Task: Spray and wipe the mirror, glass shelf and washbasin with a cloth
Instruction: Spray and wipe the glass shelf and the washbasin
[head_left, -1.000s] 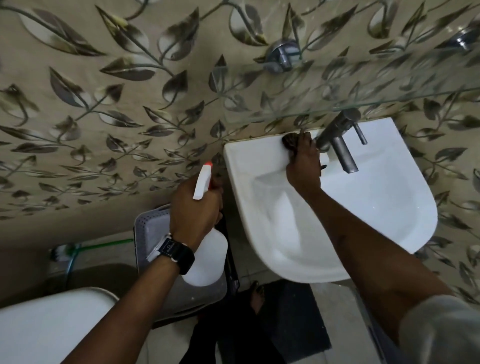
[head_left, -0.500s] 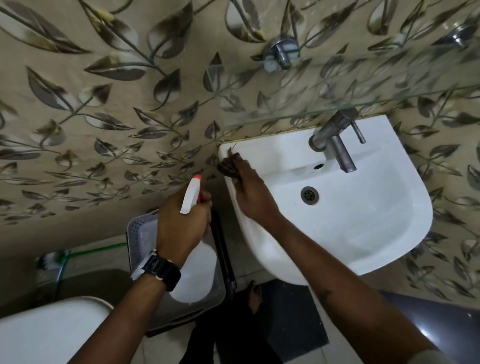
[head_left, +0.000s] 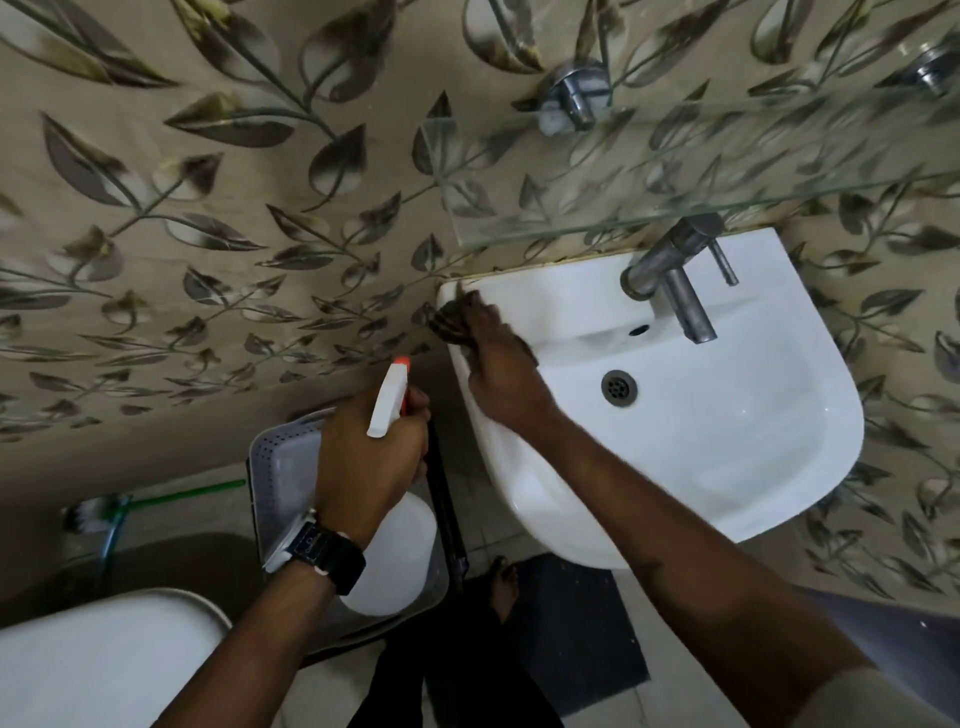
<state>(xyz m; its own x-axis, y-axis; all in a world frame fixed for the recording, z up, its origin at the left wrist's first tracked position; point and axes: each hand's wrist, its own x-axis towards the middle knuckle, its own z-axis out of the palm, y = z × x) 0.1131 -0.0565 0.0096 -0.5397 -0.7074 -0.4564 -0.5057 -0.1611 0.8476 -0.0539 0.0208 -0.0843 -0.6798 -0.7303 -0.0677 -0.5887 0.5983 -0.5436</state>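
A white washbasin (head_left: 727, 426) hangs on the leaf-patterned wall, with a metal tap (head_left: 675, 270) at its back and a drain (head_left: 619, 387) in the bowl. My right hand (head_left: 498, 364) presses a dark cloth (head_left: 451, 325) onto the basin's back left corner. My left hand (head_left: 369, 457) holds a white spray bottle (head_left: 395, 551) with an orange-tipped nozzle, left of the basin and away from it. A glass shelf (head_left: 727, 171) juts out above the tap. The mirror is out of view.
A grey perforated basket (head_left: 280, 457) sits on the floor under my left hand. A white toilet (head_left: 93, 660) is at the lower left, a green-handled brush (head_left: 156, 501) near the wall. A dark mat (head_left: 576, 634) lies below the basin, beside my foot.
My right hand slid the cloth from beside the tap leftwards along the basin's back rim to the left corner. The spray bottle hand stayed about where it was.
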